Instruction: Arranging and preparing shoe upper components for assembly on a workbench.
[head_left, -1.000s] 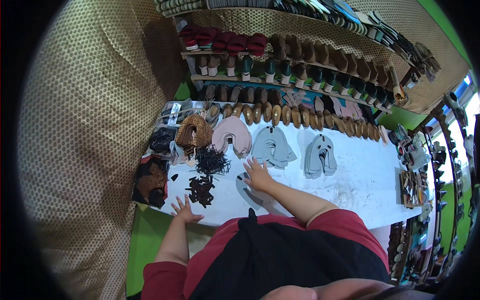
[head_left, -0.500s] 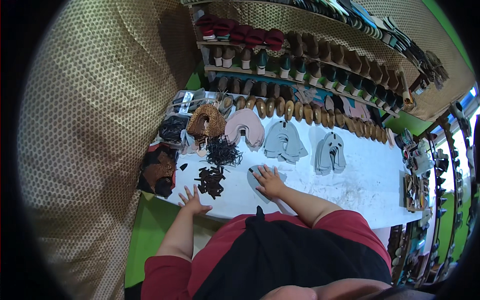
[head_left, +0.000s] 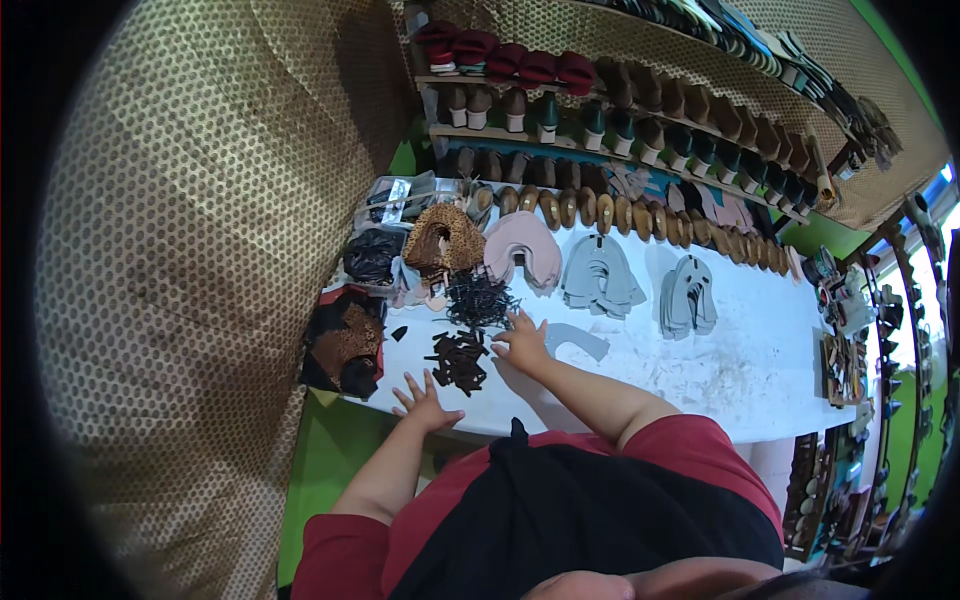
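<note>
My left hand [head_left: 427,407] rests at the table's near edge with its fingers spread and nothing in it. Just above it lies a loose pile of short dark brown strips [head_left: 460,362]. Between that pile and a single grey curved shoe-upper piece [head_left: 578,342] is my right hand [head_left: 524,345], fingers apart and holding nothing that I can see. Its forearm covers part of the grey piece's near side. Beyond the fingertips sits a tangle of thin black strips [head_left: 478,300].
Stacks of grey uppers [head_left: 600,280], more grey uppers [head_left: 688,300], pink uppers [head_left: 522,250] and leopard-print pieces [head_left: 443,240] line the white table [head_left: 760,370]. Wooden shoe lasts [head_left: 605,212] stand behind. Dark scraps [head_left: 345,345] fill the left corner; shoe shelves [head_left: 600,150] rise at the back.
My right hand has moved left off the grey curved piece toward the dark strips, uncovering more of that piece. My left hand stays by the table edge. The whole view has shifted slightly.
</note>
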